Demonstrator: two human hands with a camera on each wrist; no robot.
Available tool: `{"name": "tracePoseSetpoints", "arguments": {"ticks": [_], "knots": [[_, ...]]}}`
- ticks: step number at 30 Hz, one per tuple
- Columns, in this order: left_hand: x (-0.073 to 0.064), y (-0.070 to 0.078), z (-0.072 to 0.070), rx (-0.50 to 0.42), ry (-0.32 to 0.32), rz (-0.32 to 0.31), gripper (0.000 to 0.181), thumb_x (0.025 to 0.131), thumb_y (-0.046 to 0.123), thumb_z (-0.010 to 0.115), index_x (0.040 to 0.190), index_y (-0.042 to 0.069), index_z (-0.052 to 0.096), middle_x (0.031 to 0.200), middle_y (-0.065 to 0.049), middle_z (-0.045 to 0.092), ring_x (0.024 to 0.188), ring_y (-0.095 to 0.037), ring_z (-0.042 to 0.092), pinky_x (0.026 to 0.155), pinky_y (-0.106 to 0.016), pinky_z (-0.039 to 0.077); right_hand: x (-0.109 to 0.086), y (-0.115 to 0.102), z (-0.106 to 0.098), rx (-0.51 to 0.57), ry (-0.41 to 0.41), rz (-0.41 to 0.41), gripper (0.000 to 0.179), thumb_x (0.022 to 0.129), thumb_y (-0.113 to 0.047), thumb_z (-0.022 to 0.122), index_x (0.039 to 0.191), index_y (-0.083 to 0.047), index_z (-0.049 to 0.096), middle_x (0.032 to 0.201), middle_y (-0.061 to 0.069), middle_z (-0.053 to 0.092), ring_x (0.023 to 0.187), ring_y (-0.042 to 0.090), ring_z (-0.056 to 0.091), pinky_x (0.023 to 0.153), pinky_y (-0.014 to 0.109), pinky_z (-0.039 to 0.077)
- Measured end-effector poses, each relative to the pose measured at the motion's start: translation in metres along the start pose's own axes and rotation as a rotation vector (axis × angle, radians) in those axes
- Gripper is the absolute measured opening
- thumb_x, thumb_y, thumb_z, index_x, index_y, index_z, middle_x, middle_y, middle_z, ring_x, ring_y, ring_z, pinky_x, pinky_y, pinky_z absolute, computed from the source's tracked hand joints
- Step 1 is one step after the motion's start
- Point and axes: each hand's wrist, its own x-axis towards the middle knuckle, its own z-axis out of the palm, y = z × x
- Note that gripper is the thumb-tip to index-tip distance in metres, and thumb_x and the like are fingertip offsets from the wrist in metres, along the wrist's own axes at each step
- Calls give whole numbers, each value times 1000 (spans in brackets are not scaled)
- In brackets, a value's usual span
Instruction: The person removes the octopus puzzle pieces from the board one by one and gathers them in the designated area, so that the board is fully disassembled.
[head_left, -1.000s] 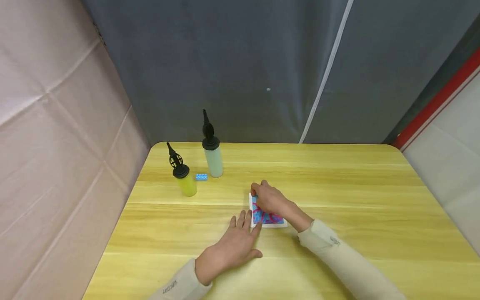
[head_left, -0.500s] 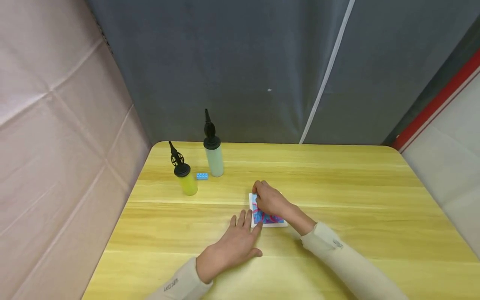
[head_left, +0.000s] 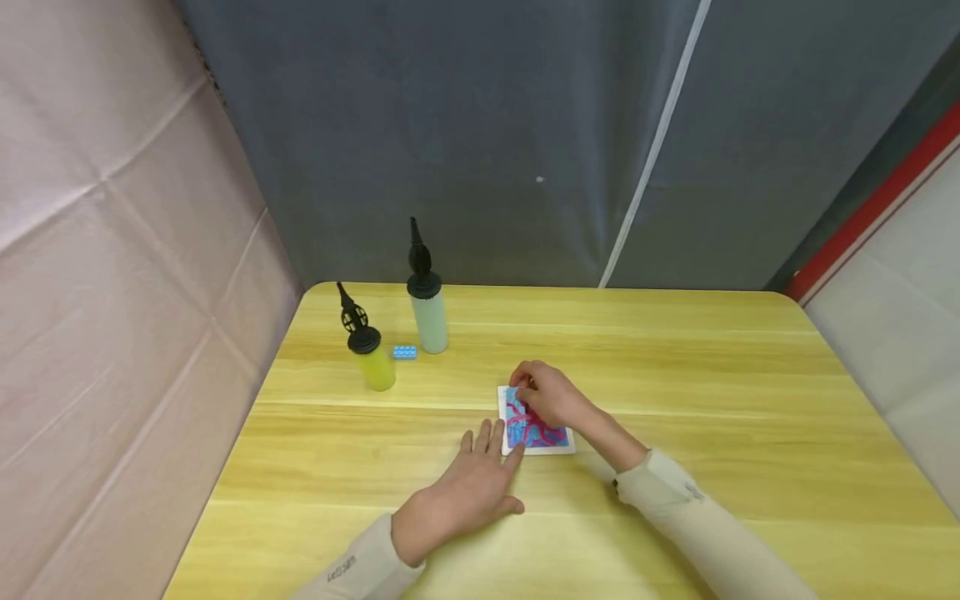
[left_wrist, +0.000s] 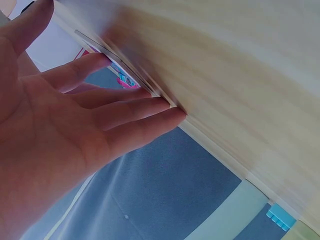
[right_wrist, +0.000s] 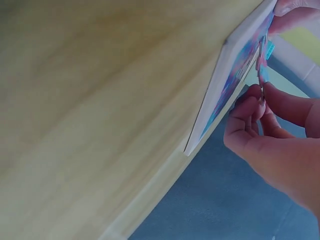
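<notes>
Right hand (head_left: pixel 551 397): one piece (right_wrist: pixel 264 71), seemingly.

Lettering (head_left: pixel 341 569) on the left sleeve (head_left: pixel 377 557) is not clearly legible.

Table (head_left: pixel 712 358): patterned board (head_left: pixel 534 435), brick (head_left: pixel 405 352), yellow bottle (head_left: pixel 377 370), pale bottle (head_left: pixel 431 323).

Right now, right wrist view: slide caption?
Right hand pinches a thin, colorful piece over a white-bordered picture board.
</notes>
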Motion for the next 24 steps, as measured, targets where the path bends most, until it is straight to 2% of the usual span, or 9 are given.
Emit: {"name": "tracePoseSetpoints", "arguments": {"ticks": [8,14,24], "knots": [[-1,-1,2,-24,18,-3,82,95,60,64,158,13,43,166,-29,28,153,-46,32,121,-59,35,2,3,0,-3,5,-28,10,103,-6,58,110,-4,65,92,7,62,69,14,54,62,26,47],[1,-1,3,-14,30,9,82,94,61,65,157,13,44,169,-23,26,152,-46,33,120,-59,37,3,3,2,-37,-23,-47,10,103,-5,58,110,-4,65,88,5,61,70,14,54,66,26,48],[0,-1,0,16,32,17,83,93,62,64,157,14,44,167,-21,31,151,-46,36,119,-59,38,3,1,2,-48,-23,-49,10,103,-5,58,110,-5,65,88,4,61,72,14,54,68,27,48]]}}
